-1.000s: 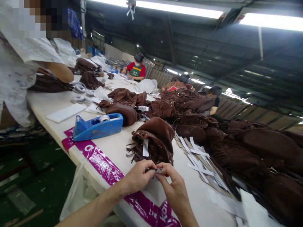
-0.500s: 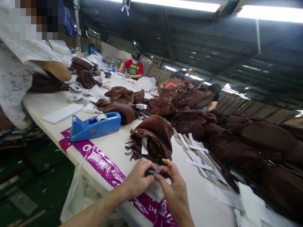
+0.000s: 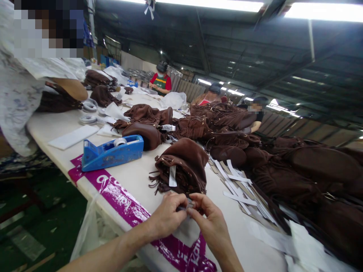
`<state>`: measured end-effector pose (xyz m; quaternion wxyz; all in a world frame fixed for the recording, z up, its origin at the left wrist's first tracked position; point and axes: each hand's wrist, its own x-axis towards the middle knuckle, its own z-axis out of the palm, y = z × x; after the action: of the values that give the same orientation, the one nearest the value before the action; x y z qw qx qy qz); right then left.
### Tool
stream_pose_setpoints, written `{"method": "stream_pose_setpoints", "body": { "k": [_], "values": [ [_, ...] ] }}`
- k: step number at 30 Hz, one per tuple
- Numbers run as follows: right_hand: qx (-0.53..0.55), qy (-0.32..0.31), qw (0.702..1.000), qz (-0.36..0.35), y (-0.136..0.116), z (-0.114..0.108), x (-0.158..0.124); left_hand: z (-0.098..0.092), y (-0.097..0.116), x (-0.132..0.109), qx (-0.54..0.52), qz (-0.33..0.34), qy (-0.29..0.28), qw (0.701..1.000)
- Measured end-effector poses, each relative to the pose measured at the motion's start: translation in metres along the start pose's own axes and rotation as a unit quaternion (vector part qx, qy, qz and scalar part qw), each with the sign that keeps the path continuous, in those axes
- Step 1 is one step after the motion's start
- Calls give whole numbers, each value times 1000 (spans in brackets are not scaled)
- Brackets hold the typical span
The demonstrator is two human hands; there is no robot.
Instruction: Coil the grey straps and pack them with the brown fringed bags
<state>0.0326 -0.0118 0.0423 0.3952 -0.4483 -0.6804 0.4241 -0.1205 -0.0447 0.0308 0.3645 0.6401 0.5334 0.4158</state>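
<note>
Close to the table's front edge, my left hand (image 3: 167, 215) and my right hand (image 3: 211, 217) pinch a small grey strip-like piece (image 3: 187, 205) between them. The fingertips of both hands cover most of it, so I cannot make out its exact kind. Just beyond my fingers sits a brown fringed bag (image 3: 188, 156), its open mouth turned toward me, with a white paper strip (image 3: 172, 176) at the opening. To the left stands a blue tape dispenser (image 3: 113, 154) holding a roll of tape.
Purple printed tape (image 3: 121, 200) lines the table's front edge. White and tan strips (image 3: 241, 185) lie at right, beside a large pile of brown bags (image 3: 286, 170). Tape rolls (image 3: 88, 119) and a white board (image 3: 73, 136) lie at left. Several people work around the table.
My right fingertips have shifted over the grey piece, hiding more of it. The co-worker at left has moved slightly right. The far person in red has drawn their hands together.
</note>
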Motion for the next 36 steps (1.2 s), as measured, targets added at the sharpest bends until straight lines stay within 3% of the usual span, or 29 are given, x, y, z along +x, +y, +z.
{"method": "stream_pose_setpoints", "body": {
  "k": [4,6,9,12,16,20,24,28,36],
  "values": [
    [-56,-50,997,-20,0,-5,2,6,-3,4,-18,-4,13,1000],
    [-116,-33,988,-98,2,-5,0,6,-5,7,-35,-8,8,999],
    [-199,20,945,-260,4,-2,-3,3,-6,10,-42,-10,-9,999],
    [-230,33,912,-339,5,1,-5,-3,-1,10,31,17,-40,999],
    [-234,29,901,-365,6,-2,-6,-10,5,12,106,43,-75,991],
    [-225,3,899,-377,6,-11,-3,-3,2,22,-94,-51,-117,987],
    [-232,-7,889,-396,1,-17,-3,9,-5,29,-291,-126,-110,942],
    [-237,-14,872,-428,-4,-21,-7,10,-3,26,-358,-159,-120,912],
    [-262,-31,866,-424,1,-22,-13,0,-2,20,-412,-164,-130,887]
  ]
}}
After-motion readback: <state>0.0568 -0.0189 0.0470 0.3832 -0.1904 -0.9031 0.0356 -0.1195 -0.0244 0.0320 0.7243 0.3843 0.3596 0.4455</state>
